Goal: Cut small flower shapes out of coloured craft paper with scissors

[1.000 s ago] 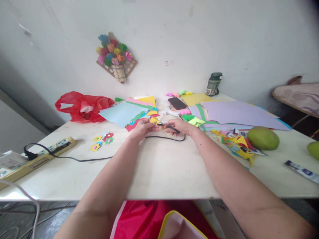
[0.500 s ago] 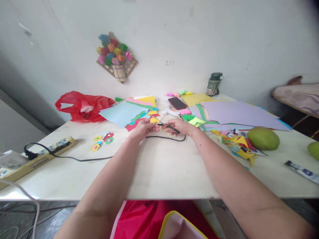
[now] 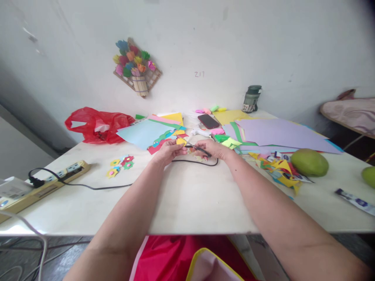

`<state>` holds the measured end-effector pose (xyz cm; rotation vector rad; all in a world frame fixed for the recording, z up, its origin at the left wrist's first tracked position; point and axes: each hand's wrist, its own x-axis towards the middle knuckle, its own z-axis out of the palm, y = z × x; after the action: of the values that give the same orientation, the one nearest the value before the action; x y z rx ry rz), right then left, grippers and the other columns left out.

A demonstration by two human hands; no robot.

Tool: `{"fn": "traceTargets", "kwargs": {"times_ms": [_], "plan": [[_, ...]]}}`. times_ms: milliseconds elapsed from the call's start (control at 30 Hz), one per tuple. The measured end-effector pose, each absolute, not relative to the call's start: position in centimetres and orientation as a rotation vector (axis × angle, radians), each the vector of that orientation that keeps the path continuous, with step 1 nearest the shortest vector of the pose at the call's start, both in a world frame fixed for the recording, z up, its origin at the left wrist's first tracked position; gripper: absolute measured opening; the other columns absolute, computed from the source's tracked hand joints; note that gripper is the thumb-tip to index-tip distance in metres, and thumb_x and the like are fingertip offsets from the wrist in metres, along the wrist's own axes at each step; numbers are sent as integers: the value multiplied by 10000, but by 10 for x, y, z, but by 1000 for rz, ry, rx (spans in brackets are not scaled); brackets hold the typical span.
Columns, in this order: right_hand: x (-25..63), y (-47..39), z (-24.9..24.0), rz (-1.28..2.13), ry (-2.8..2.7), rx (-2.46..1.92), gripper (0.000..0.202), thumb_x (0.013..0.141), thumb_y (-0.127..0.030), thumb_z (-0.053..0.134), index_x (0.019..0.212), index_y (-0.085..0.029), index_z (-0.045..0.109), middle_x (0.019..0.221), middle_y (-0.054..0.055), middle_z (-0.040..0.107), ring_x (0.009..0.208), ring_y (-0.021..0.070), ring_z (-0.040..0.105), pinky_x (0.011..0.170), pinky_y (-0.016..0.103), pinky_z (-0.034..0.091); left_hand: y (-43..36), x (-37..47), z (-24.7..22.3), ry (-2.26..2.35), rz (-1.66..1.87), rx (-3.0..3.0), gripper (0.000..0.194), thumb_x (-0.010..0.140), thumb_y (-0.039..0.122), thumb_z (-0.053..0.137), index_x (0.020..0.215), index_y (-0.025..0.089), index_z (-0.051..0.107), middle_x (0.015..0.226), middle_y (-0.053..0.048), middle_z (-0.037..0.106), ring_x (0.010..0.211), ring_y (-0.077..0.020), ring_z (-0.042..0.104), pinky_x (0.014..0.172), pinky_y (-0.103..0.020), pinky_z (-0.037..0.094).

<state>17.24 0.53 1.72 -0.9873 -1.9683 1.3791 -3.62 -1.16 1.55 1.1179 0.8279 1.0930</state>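
Note:
Over the middle of the white table point(image 3: 199, 203), my left hand point(image 3: 170, 151) pinches a small piece of yellow paper point(image 3: 181, 142). My right hand point(image 3: 211, 148) is closed around the dark handles of a pair of scissors point(image 3: 202, 150). The scissors' blades point up and left, against the yellow paper. Small paper scraps lie beneath my hands, partly hidden by them. Just beyond is a white glue gun point(image 3: 200, 132), its black cord point(image 3: 196, 162) curving under my hands. Left of my left forearm lie several small paper flowers point(image 3: 121, 164).
At the left are a power strip point(image 3: 67, 175) and a red plastic bag point(image 3: 96, 125). Coloured paper sheets point(image 3: 146, 132) lie behind my hands, with a phone point(image 3: 208, 121). Rightward are purple paper point(image 3: 281, 132), paper scraps point(image 3: 283, 169), a green mango point(image 3: 309, 162) and a bottle point(image 3: 252, 99).

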Motion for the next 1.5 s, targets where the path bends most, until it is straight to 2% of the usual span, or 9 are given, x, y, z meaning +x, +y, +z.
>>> {"fn": "traceTargets", "kwargs": {"times_ms": [267, 633, 800, 1200, 1500], "plan": [[173, 6, 17, 1370, -1983, -991, 329, 652, -339, 747, 858, -126, 604, 532, -56, 550, 400, 50, 467, 366, 170, 384, -11, -37, 15, 839, 1083, 1112, 107, 764, 177, 669, 788, 121, 581, 626, -50, 686, 549, -152, 669, 645, -265, 546], [171, 2, 20, 1371, -1973, -1011, 258, 688, -292, 711, 853, -126, 602, 564, -38, 549, 421, 69, 481, 348, 182, 367, -9, -39, 12, 789, 1086, 1168, 180, 722, 204, 729, 754, 117, 575, 659, -48, 697, 559, -141, 670, 608, -230, 534], [172, 3, 20, 1339, -1994, -1011, 285, 679, -321, 721, 850, -128, 601, 547, -48, 544, 411, 60, 463, 357, 179, 381, -10, -38, 12, 779, 1086, 1158, 186, 721, 204, 734, 761, 116, 575, 656, -44, 697, 553, -134, 667, 614, -226, 537], [171, 7, 16, 1358, -1977, -999, 295, 671, -331, 732, 848, -129, 609, 536, -45, 547, 403, 65, 467, 356, 184, 384, -11, -37, 14, 790, 1075, 1126, 154, 739, 170, 701, 805, 117, 573, 661, -60, 705, 561, -161, 681, 599, -237, 539], [171, 6, 16, 1381, -1940, -1016, 212, 703, -273, 701, 837, -139, 605, 562, -46, 555, 400, 65, 488, 337, 178, 388, -12, -36, 16, 835, 1063, 1119, 98, 734, 147, 680, 787, 113, 605, 675, -63, 702, 566, -153, 680, 622, -241, 552]]}}
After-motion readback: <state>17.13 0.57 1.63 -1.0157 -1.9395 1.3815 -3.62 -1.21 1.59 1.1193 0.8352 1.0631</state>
